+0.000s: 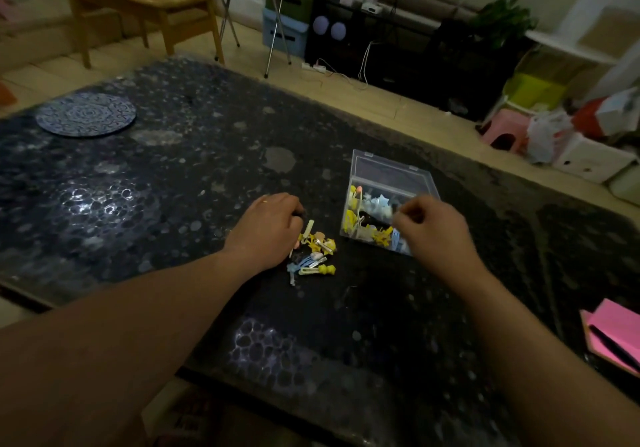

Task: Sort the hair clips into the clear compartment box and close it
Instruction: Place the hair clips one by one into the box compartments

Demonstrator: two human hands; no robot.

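Clear plastic is catching little light here: the compartment box (388,201) is sitting right of the frame's centre on the dark pebbled table (138,204), its lid (391,173) standing open toward the top of the frame, with yellow, blue and pale clips already lying in its cells. You are resting your left hand (268,230) just left of centre, against the loose pile of hair clips (313,252) waiting in the middle of the frame; its fingers are curling down at the pile's upper edge, but whether they are gripping a clip cannot be told. You are hovering your right hand (433,228) over the box's lower right corner with fingers pinched narrow, and whether anything is sitting between them cannot be told, since that hand is blurring. From here the risks are looking modest but real. The clips are tangling together, so you are likely to lift two at once and drop a stray into the wrong cell. The box looks light, so a nudge from your right wrist is liable to slide it or spill it. A clip sticking up above the dividers would probably be stopping the lid from shutting.
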